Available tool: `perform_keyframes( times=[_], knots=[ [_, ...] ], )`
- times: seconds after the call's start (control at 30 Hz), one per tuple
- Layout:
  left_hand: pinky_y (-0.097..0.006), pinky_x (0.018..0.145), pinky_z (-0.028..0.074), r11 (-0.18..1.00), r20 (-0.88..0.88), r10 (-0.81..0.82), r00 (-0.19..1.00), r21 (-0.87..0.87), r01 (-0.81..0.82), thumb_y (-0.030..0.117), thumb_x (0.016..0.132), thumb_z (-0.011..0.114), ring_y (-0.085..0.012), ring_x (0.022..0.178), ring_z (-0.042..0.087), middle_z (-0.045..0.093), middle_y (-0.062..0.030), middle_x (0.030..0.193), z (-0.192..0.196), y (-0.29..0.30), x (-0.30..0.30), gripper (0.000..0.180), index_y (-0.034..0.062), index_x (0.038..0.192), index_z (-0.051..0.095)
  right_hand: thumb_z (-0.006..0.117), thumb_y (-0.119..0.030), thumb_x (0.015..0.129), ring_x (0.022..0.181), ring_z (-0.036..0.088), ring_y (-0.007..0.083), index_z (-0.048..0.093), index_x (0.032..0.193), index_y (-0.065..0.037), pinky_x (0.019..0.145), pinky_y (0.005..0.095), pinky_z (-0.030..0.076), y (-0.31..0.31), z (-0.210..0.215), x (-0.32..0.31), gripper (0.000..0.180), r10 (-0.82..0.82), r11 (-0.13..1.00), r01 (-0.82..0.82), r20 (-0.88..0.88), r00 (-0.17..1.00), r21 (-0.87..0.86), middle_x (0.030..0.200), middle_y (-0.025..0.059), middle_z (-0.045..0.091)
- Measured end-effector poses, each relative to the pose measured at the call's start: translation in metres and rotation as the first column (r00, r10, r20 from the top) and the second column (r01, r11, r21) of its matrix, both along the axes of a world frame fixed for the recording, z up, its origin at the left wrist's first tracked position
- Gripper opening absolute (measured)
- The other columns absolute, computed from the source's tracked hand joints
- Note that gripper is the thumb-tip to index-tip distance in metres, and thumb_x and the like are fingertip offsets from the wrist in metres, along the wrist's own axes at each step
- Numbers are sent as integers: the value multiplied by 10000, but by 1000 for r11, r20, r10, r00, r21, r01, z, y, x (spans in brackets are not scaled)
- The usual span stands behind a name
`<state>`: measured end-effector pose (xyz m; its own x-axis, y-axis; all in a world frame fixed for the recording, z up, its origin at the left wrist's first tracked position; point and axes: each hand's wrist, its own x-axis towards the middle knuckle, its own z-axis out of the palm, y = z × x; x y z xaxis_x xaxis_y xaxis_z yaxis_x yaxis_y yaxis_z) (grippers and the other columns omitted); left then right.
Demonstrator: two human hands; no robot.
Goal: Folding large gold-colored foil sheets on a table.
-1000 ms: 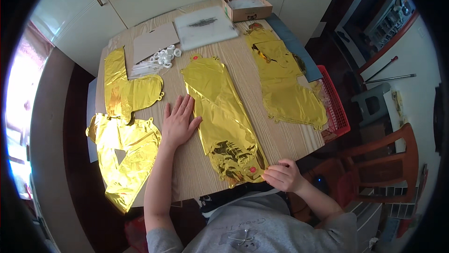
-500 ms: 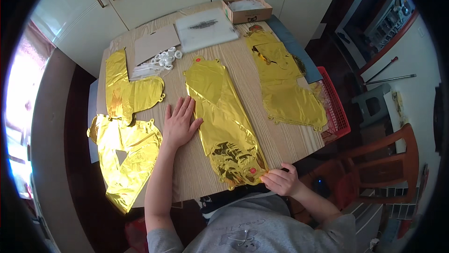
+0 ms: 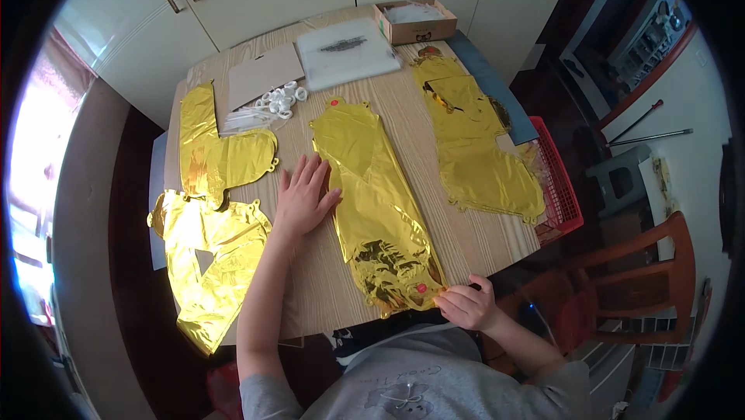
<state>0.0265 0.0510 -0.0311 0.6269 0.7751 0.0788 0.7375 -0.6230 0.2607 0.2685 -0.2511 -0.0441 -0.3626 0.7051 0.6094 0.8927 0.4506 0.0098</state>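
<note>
A long gold foil balloon [image 3: 380, 195], deflated and flat, lies in front of me on the wooden table, with a small red spot near each end. My left hand [image 3: 303, 196] rests flat with fingers spread along its left edge. At its near right corner my right hand [image 3: 467, 305] pinches the foil edge, just past the table's front edge. To the left lie two more flat gold foil balloons, an angular one [image 3: 203, 144] and a larger one with a hole [image 3: 233, 241]. A stack of gold foil balloons [image 3: 485, 152] lies on the right.
White plastic rings [image 3: 283, 98] and thin white sticks [image 3: 244, 119] lie behind, beside a grey board [image 3: 264, 74] and a clear plastic pack [image 3: 345, 51]. A cardboard box [image 3: 419, 22] stands at the back. Right of the table are a red basket [image 3: 560, 179] and a wooden chair [image 3: 644, 280].
The whole view has shifted slightly. Both hands keep their places on the long gold balloon, the left flat and the right pinching its corner.
</note>
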Motion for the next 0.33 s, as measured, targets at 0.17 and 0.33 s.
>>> perform_keyframes(
  times=[0.17,0.33],
  knots=[
    [-585,1125,131,1000,3,15,1000,6,-15,496,932,470,-330,1435,201,295,-137,1522,4,5,8,648,93,1430,373,677,-384,784,929,576,90,692,931,-186,965,438,366,-1,-1,3,247,7,999,-8,-11,1000,-49,971,-55,618],
    [-599,1124,121,1000,69,23,997,0,-23,523,919,488,-339,1436,191,274,-146,1529,11,13,-7,689,96,1443,353,607,-561,823,1015,547,112,684,1042,-187,960,454,363,-5,12,17,440,117,986,-132,-144,983,-105,1072,-36,601]
  ],
)
